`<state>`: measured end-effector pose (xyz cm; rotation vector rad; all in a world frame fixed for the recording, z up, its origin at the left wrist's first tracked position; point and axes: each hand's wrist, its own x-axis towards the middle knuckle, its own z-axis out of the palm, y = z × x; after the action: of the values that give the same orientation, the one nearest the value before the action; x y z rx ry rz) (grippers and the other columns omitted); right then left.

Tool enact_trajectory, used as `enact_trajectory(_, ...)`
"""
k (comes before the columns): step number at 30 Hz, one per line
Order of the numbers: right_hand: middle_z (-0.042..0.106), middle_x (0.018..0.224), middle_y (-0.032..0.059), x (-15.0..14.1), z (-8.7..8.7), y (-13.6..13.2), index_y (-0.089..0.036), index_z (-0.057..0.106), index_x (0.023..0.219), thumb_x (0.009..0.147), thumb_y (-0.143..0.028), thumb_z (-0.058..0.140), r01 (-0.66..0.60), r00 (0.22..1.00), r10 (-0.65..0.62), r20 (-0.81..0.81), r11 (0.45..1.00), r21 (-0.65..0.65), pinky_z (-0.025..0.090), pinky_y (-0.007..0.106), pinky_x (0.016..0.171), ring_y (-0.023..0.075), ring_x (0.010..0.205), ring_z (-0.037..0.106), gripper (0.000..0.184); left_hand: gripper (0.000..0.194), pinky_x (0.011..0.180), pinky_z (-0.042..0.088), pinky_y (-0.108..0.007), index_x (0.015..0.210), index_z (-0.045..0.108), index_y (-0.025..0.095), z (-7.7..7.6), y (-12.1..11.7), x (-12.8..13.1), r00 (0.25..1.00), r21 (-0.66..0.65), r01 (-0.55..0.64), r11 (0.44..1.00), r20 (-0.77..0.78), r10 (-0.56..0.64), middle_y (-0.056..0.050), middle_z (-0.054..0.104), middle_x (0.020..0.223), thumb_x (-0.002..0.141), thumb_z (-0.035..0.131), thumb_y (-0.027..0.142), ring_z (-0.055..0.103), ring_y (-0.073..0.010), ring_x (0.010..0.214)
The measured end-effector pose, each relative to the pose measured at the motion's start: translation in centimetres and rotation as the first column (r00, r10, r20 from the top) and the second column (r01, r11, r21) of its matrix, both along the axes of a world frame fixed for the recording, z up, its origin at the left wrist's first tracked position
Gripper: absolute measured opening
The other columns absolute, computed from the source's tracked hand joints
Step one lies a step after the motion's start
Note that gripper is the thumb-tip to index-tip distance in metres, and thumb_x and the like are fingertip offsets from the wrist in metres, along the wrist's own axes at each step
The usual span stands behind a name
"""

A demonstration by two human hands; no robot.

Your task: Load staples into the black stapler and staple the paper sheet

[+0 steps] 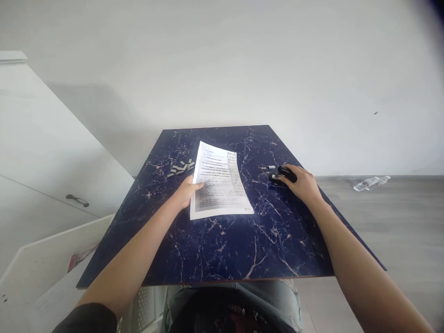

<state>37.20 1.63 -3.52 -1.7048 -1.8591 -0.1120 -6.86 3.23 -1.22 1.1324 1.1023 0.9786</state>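
Note:
My left hand (188, 192) grips the left edge of a printed sheaf of paper (220, 182), thumb on top and the other fingers hidden beneath. The paper is tilted and slightly curved over the middle of the table. On the right, my right hand (304, 184) is closed around a black stapler (287, 173), which lies low at the tabletop with its jaw toward the left. A small grey-and-dark piece (271, 167) rests just left of the stapler. Several staple strips (181, 168) are scattered to the left of the paper.
The dark blue marbled table (222, 252) has its far edge near a white wall (243, 64). A white cabinet (45, 152) with a dark handle stands at left, above an open white drawer (65, 233). Clear plastic packaging (371, 183) lies on the floor at right.

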Motion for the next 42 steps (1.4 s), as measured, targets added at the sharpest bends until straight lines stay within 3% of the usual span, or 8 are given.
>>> enact_trajectory(5,0.075,0.114,0.0101,-0.3,0.2,-0.4,-0.027,0.069,0.124,0.09,-0.056,0.065,-0.083,0.995,0.085,-0.055,0.996,0.033,0.056,0.051,0.093,0.0337,0.104,0.07,0.045,0.056,0.107,0.048,-0.053,0.126,0.067,0.014,0.2,-0.1,0.0,0.998,0.048,0.007,0.999,0.06,-0.01,-0.015,0.073,0.125,0.071,0.077,0.022,0.068,-0.0343,0.116)
enact_trajectory(9,0.076,0.114,0.0085,-2.3,0.5,-1.1,-0.027,0.07,0.122,0.086,-0.056,0.073,-0.26,0.959,0.261,-0.112,0.965,0.022,0.058,0.049,0.095,0.0316,0.101,0.073,0.047,0.057,0.108,0.047,-0.054,0.126,0.066,0.014,-0.1,0.0,0.0,0.999,0.075,-0.01,0.997,0.043,0.006,-0.015,0.072,0.126,0.072,0.08,0.027,0.067,-0.0349,0.118)
enact_trajectory(13,0.077,0.115,0.0087,-4.5,0.6,-1.6,-0.025,0.07,0.124,0.085,-0.056,0.075,-0.332,0.931,0.331,-0.156,0.943,0.024,0.059,0.049,0.094,0.0318,0.101,0.074,0.05,0.063,0.113,0.043,-0.055,0.131,0.064,0.015,-0.3,0.3,-0.3,0.995,0.148,-0.059,0.987,0.092,0.046,-0.014,0.072,0.128,0.073,0.081,0.029,0.065,-0.0345,0.12)
enact_trajectory(19,0.075,0.116,0.0099,-5.6,0.7,-2.0,-0.023,0.068,0.121,0.089,-0.052,0.072,-0.508,0.857,0.501,-0.118,0.861,-0.036,0.06,0.045,0.092,0.0282,0.101,0.074,0.044,0.061,0.115,0.039,-0.057,0.129,0.067,0.018,-0.7,0.6,-0.6,0.994,0.146,-0.05,0.988,0.102,0.035,-0.013,0.071,0.129,0.071,0.085,0.03,0.061,-0.0368,0.126)
enact_trajectory(26,0.075,0.112,0.0098,-6.8,0.9,-2.4,-0.023,0.065,0.121,0.091,-0.051,0.07,-0.477,0.875,0.467,-0.126,0.876,-0.066,0.06,0.043,0.087,0.0272,0.096,0.073,0.041,0.051,0.114,0.039,-0.056,0.12,0.07,0.018,-1.5,1.0,-0.6,0.997,0.136,-0.07,0.988,0.04,0.065,-0.013,0.071,0.128,0.071,0.082,0.027,0.061,-0.0366,0.126)
enact_trajectory(42,0.073,0.117,0.0088,-8.8,1.4,-2.6,-0.024,0.065,0.123,0.093,-0.048,0.067,-0.48,0.875,0.469,-0.118,0.872,-0.093,0.057,0.045,0.093,0.0274,0.104,0.071,0.038,0.045,0.113,0.041,-0.055,0.117,0.071,0.019,-1.8,1.1,-0.2,0.993,0.094,-0.058,0.994,-0.093,0.067,-0.012,0.073,0.124,0.073,0.079,0.022,0.063,-0.0353,0.124)
